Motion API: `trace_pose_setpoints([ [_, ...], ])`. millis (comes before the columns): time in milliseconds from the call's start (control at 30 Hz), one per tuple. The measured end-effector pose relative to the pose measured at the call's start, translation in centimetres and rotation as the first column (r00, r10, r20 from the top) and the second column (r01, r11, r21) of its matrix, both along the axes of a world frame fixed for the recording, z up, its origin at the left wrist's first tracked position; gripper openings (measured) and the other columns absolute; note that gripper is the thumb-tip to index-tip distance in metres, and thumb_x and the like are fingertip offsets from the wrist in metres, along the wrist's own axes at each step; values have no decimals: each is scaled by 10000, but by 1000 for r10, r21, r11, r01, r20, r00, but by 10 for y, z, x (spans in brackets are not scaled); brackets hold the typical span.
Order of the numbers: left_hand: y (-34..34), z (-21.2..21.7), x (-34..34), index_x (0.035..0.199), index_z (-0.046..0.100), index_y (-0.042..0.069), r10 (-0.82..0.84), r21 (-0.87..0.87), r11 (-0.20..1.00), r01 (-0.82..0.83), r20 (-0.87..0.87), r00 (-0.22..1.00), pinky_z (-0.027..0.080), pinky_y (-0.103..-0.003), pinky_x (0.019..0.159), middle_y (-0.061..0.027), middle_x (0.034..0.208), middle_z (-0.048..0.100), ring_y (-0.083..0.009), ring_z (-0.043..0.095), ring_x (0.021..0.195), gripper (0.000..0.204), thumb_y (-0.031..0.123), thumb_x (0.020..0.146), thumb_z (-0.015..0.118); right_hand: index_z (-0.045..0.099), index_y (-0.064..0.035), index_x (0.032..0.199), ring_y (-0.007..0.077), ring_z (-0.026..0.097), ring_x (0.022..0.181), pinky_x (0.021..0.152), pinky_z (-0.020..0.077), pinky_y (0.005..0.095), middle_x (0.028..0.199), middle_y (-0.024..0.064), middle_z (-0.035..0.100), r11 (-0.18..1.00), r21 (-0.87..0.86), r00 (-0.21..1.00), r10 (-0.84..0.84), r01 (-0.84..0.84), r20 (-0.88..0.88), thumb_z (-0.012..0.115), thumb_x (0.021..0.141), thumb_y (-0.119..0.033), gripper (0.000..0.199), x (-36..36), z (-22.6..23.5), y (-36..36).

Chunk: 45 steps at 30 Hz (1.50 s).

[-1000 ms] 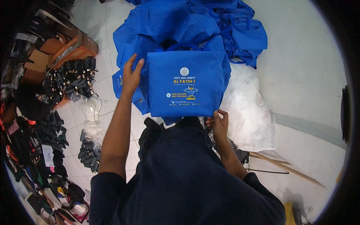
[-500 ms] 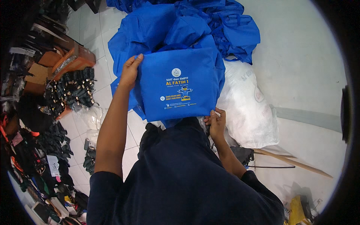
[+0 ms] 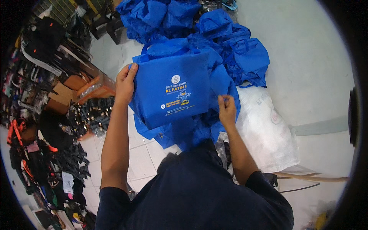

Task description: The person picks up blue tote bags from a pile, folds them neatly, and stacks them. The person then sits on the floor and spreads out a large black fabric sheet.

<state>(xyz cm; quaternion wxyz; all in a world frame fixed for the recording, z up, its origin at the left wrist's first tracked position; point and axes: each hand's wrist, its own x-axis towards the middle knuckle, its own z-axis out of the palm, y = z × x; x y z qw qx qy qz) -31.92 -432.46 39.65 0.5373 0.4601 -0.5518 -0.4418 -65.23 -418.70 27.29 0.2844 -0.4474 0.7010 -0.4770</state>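
A flat blue fabric tote bag (image 3: 149, 96) with white and yellow print hangs in front of me, slightly tilted. My left hand (image 3: 125, 82) grips its upper left edge, the thumb lying over the front. To the right of the bag's front panel is my right hand (image 3: 227, 110), its fingers curled and pinched together. Whether anything thin is between those fingertips I cannot make out. More blue fabric (image 3: 226, 80) lies behind the bag and the right hand.
Heaps of blue bags (image 3: 157, 19) lie beyond, on the pale tiled floor (image 3: 142, 165). On the right, a stuffed white sack (image 3: 268, 134) rests by the wall. Dark straps and clutter (image 3: 50, 134) fill the left side, near an orange-brown box (image 3: 96, 88).
My right hand has left the bag's lower right corner and moved up beside it. The bag has shifted slightly left and tilted, still in my left hand. The view has shifted too.
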Motion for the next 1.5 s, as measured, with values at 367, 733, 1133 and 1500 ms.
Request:
trace_pose_setpoints([
  [367,28,24,14,908,665,48,-3,-44,999,5,36,999,408,-219,672,42,801,600,-48,508,735,281,317,943,591,623,-27,952,207,550,793,734,441,338,879,106,624,885,-155,898,439,-439,-31,517,939,-490,476,18,84,-143],
  [733,43,7,29,843,643,65,9,-36,999,-18,-241,971,377,-219,710,53,786,567,-49,482,743,196,235,927,593,489,-56,716,60,338,658,563,316,270,669,-60,368,846,-372,862,471,-383,185,495,978,-429,456,40,103,-137],
  [1133,30,-14,65,854,669,26,-101,80,992,97,47,994,375,-246,827,28,802,610,-82,521,820,214,234,879,622,509,-43,729,96,397,641,566,353,308,644,5,434,847,-274,882,472,-455,-7,467,970,-485,505,46,122,-147],
  [1500,9,-21,31,733,633,69,11,138,990,-42,219,976,302,-227,557,80,667,485,-40,392,632,269,284,894,661,495,-92,702,54,338,629,547,299,249,649,-59,369,876,-258,906,423,-407,8,481,960,-509,490,50,101,-144],
])
